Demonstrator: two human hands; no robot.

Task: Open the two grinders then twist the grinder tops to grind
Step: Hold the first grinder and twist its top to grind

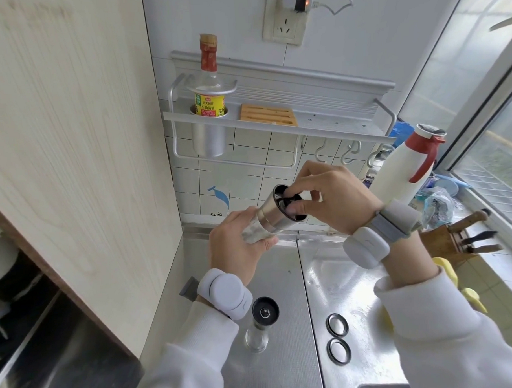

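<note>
Gripping tilted grinder (271, 213) at centre: left hand (235, 249) round glass body, right hand (334, 199) pinching its top. Apparently uncapped both already, with two lids (337, 325) at five o'clock on desk (285, 283). Left to grind: second grinder (262, 318), standing at six o'clock.

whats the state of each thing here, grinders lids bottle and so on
held grinder: tilted, lid off, left hand grips its glass body, right hand pinches its black end
second grinder: upright on counter, lid off, untouched
two lids: flat on counter, apart from both grinders
soy sauce bottle: upright in rack holder, capped
white flask: upright, lid on
</note>
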